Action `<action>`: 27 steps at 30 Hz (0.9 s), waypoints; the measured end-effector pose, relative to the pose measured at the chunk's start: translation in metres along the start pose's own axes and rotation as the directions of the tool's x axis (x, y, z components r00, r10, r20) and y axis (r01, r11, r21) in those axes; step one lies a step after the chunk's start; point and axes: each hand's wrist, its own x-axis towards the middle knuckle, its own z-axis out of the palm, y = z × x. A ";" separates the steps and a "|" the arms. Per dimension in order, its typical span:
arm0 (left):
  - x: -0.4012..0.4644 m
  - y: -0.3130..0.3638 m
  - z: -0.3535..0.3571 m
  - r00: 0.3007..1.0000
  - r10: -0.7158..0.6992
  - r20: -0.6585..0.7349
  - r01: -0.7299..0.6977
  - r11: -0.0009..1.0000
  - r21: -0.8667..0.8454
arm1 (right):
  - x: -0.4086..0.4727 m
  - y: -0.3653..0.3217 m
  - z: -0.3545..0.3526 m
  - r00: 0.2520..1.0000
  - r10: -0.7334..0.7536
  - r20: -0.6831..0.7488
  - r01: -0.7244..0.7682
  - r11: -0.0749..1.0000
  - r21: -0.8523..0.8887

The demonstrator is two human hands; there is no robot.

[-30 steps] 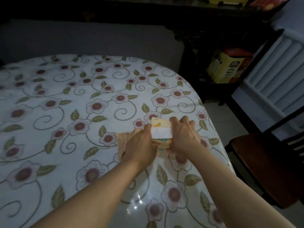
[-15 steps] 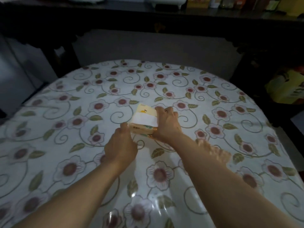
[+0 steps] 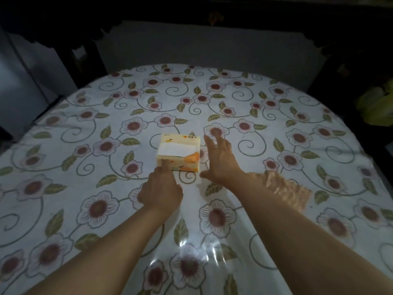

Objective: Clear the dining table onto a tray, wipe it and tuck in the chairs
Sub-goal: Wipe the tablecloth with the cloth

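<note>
Sitting at frame centre on the floral table (image 3: 276, 145): tissue pack (image 3: 179, 153). Touching its near face with one extended fingertip, probably nudging: left hand (image 3: 160, 191). Hovering just right, fingers spread, gripping nothing (likely released): right hand (image 3: 220, 159).

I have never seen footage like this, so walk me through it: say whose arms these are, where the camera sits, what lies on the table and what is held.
No machine here: a person wears a camera on the head, looking forward and down, so the two bare arms are their own. The table has a flowered cover. On it stands a tissue pack, yellow and orange with white tissue on top. The left hand touches its near edge with one outstretched finger. The right hand is beside the pack, fingers spread, gripping nothing. A peach-coloured cloth lies by the right forearm. Nothing is held.
</note>
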 end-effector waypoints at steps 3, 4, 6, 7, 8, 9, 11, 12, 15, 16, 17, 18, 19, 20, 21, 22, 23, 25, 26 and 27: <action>-0.003 0.017 0.008 0.998 0.054 0.008 -0.054 0.999 0.004 | -0.019 0.024 -0.003 0.998 0.055 -0.013 -0.055 0.998 -0.016; -0.005 0.023 0.012 0.997 0.072 0.012 -0.072 0.997 0.007 | -0.025 0.034 -0.003 0.996 0.089 -0.025 -0.089 0.996 -0.018; -0.009 0.035 0.021 0.994 0.102 0.038 -0.102 0.995 0.013 | -0.037 0.057 0.000 0.978 0.202 -0.051 -0.202 0.979 -0.005; -0.011 0.041 0.027 0.991 0.119 0.055 -0.120 0.993 0.011 | -0.042 0.070 0.002 0.958 0.282 -0.048 -0.282 0.959 0.003; -0.012 0.047 0.032 0.988 0.138 0.072 -0.139 0.990 0.008 | -0.046 0.082 0.005 0.929 0.368 -0.027 -0.368 0.930 0.012; -0.013 0.051 0.037 0.983 0.159 0.087 -0.161 0.987 0.009 | -0.049 0.092 0.011 0.891 0.454 0.006 -0.454 0.891 0.026; -0.013 0.060 0.046 0.973 0.207 0.105 -0.211 0.977 0.030 | -0.053 0.104 0.026 0.823 0.561 0.088 -0.565 0.825 0.028; -0.014 0.062 0.048 0.969 0.221 0.110 -0.226 0.973 0.040 | -0.054 0.103 0.036 0.828 0.552 0.104 -0.554 0.832 -0.008; -0.011 0.081 0.067 0.957 0.255 0.141 -0.268 0.960 0.081 | -0.058 0.109 0.067 0.940 0.341 0.023 -0.339 0.938 -0.078; -0.010 0.088 0.073 0.954 0.254 0.157 -0.269 0.960 0.082 | -0.061 0.114 0.071 0.962 0.271 -0.018 -0.272 0.960 -0.072; -0.010 0.094 0.079 0.951 0.258 0.170 -0.273 0.959 0.077 | -0.064 0.124 0.072 0.972 0.231 -0.053 -0.235 0.969 -0.081; -0.010 0.100 0.085 0.947 0.266 0.180 -0.282 0.957 0.067 | -0.065 0.137 0.069 0.972 0.220 -0.081 -0.228 0.967 -0.113; -0.010 0.106 0.091 0.942 0.276 0.188 -0.291 0.955 0.053 | -0.066 0.154 0.063 0.965 0.240 -0.104 -0.254 0.955 -0.151; -0.010 0.113 0.097 0.938 0.288 0.195 -0.301 0.953 0.038 | -0.067 0.170 0.054 0.949 0.288 -0.128 -0.307 0.936 -0.170; -0.010 0.120 0.104 0.933 0.298 0.203 -0.308 0.951 0.019 | -0.066 0.186 0.044 0.926 0.350 -0.142 -0.372 0.909 -0.188; -0.010 0.127 0.110 0.930 0.303 0.208 -0.310 0.951 -0.003 | -0.064 0.198 0.036 0.906 0.395 -0.149 -0.419 0.883 -0.210; -0.009 0.134 0.115 0.930 0.306 0.206 -0.309 0.951 -0.015 | -0.061 0.204 0.031 0.898 0.413 -0.153 -0.440 0.866 -0.240; -0.007 0.148 0.124 0.937 0.306 0.166 -0.309 0.951 -0.009 | -0.056 0.200 0.032 0.916 0.376 -0.140 -0.401 0.870 -0.286; -0.006 0.155 0.128 0.941 0.312 0.131 -0.314 0.949 -0.003 | -0.056 0.196 0.036 0.944 0.303 -0.131 -0.329 0.894 -0.303; -0.004 0.161 0.131 0.941 0.322 0.101 -0.323 0.946 -0.004 | -0.056 0.192 0.041 0.972 0.197 -0.127 -0.226 0.931 -0.287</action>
